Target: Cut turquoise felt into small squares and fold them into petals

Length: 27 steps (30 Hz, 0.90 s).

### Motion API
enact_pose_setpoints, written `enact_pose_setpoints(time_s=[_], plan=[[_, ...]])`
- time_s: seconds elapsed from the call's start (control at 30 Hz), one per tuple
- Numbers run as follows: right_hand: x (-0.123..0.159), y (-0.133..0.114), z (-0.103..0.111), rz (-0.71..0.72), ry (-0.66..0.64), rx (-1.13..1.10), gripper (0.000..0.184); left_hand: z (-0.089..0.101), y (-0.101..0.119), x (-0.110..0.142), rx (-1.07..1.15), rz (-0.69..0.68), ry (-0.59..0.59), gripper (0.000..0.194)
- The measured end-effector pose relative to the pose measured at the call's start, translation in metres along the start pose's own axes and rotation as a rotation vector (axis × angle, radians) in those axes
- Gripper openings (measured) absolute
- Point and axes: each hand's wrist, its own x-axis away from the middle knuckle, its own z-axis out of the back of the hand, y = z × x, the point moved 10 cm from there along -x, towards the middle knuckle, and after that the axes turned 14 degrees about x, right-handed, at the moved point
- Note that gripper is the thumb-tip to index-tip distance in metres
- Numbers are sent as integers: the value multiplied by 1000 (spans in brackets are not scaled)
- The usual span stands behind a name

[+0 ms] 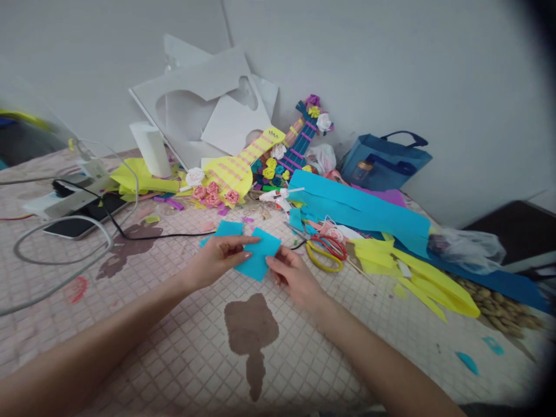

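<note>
A small blue crepe paper piece point(259, 258) is held between my two hands above the table. My left hand point(220, 255) pinches its left edge between thumb and fingers. At its right edge, my right hand point(293, 272) grips with the thumb on top and the fingers behind. More blue paper pieces point(230, 228) lie just beyond my left hand. Scissors point(325, 255) with red and yellow handles rest to the right of my right hand. A white glue gun point(278, 198) lies farther back.
A yellow paper guitar point(234, 174) and a dark blue one point(299, 142) lean at the back. Long blue crepe paper point(356, 208) and yellow strips point(417, 278) lie right. A power strip point(65, 197), phone point(87, 217) and cables are left. Peanuts point(499, 310) sit far right.
</note>
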Motion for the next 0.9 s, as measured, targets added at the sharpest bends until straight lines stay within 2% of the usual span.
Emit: enact_pose_setpoints(time_s=[0.13, 0.37, 0.47, 0.53, 0.63, 0.8, 0.9], plan=[[-1, -1, 10, 6, 54, 8, 34, -1, -7, 1, -31, 73, 1, 36], [-3, -3, 25, 10, 168, -37, 37, -6, -10, 1, -5, 78, -36, 34], [-4, -2, 19, -1, 114, -48, 43, -5, -13, 2, -3, 94, -25, 37], [-3, -3, 14, 7, 71, 5, 41, -4, -12, 2, 1, 94, -19, 37], [-1, -4, 16, 29, 91, 71, 38, -4, -11, 1, 6, 85, -20, 36], [-1, 6, 7, -26, -2, 62, 36, -2, -13, 1, -5, 96, -18, 38], [-1, 6, 6, -25, -3, 90, 36, -1, -13, 1, -4, 93, -17, 38]])
